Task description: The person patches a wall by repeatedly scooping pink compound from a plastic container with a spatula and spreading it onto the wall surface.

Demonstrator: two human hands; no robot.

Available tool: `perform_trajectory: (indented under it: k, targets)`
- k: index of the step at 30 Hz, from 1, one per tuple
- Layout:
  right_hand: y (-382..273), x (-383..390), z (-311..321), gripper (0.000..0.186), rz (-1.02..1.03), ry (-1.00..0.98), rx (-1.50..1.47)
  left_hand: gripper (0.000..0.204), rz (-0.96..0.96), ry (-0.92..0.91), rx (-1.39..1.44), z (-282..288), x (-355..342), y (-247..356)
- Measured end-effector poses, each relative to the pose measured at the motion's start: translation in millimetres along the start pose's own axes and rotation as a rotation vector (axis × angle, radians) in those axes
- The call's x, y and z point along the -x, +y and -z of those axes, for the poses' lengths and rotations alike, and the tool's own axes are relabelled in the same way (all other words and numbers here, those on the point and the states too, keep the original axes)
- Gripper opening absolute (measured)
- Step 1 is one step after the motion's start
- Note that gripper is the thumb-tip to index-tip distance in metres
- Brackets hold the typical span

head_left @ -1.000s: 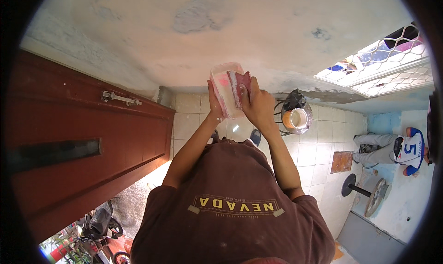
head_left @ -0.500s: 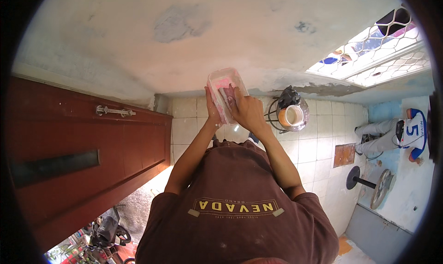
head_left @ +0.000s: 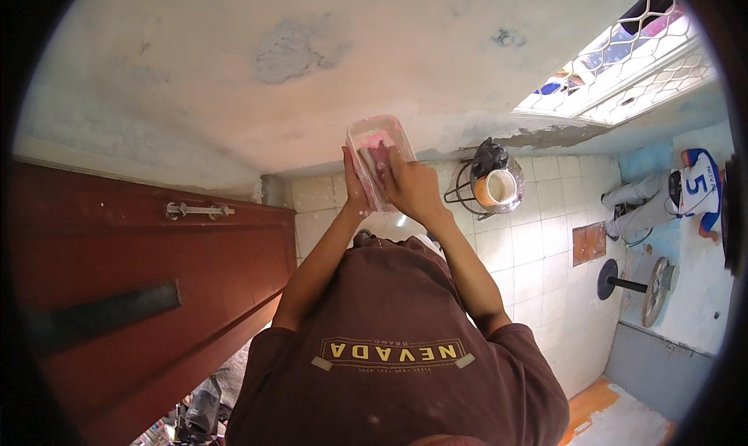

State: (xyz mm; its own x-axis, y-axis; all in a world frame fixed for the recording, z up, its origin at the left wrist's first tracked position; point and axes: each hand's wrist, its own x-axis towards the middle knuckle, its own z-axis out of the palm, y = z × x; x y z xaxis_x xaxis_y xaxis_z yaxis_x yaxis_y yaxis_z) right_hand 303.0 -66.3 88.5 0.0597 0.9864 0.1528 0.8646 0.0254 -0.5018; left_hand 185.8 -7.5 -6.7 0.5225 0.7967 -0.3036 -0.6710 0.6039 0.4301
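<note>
A clear rectangular plastic tub [head_left: 403, 138] with pink and white smears inside is held up in front of my chest, close to the wall. My left hand [head_left: 356, 183] is closed round its left side, the thumb along the wall of the tub. Over the tub's right part is my right hand [head_left: 413, 187], its fingers bent down inside and pressed on a mauve-pink flat piece [head_left: 379, 156]. Its exact kind is hidden by the fingers. Pink paste [head_left: 376, 140] lies at the tub's far end.
A grey-patched wall [head_left: 195, 80] rises ahead, with a grilled window [head_left: 615, 64] at right. A stool [head_left: 461, 187] bears a black bag and an orange-white bucket [head_left: 497, 189]. At left is a red-brown door [head_left: 156, 243]. Another person [head_left: 686, 189] stands far right near a round-topped table [head_left: 658, 292].
My right fingers have shifted slightly within the tub, and the flat piece shows less. The view has turned a little. At right, the other person's arm has moved.
</note>
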Motion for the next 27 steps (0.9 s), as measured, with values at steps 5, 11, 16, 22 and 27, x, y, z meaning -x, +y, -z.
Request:
perform_trajectory:
  k: [5, 11, 16, 22, 27]
  targets:
    - [-18.4, -0.6, -2.8, 0.033, -0.036, 0.042, -0.017, 0.087, -0.003, 0.002, -0.006, -3.6, 7.9, 16.3]
    - [-32.3, 4.6, -19.7, 0.033, -0.078, 0.064, -0.048, 0.089, -0.015, -0.014, -0.008, 11.6, 21.0, 27.6]
    - [-33.1, 0.3, -23.9, 0.031, -0.078, 0.036, -0.024, 0.082, -0.008, -0.146, 0.101, 28.2, 18.4, 30.4]
    - [-39.0, -10.6, -19.9, 0.037, 0.004, -0.021, 0.033, 0.078, -0.049, -0.011, 0.026, 37.8, 7.5, 24.0]
    - [-17.1, -15.3, 6.2, 0.038, -0.218, 0.177, -0.456, 0.084, -0.044, -0.243, 0.139, 15.0, 12.4, 33.1]
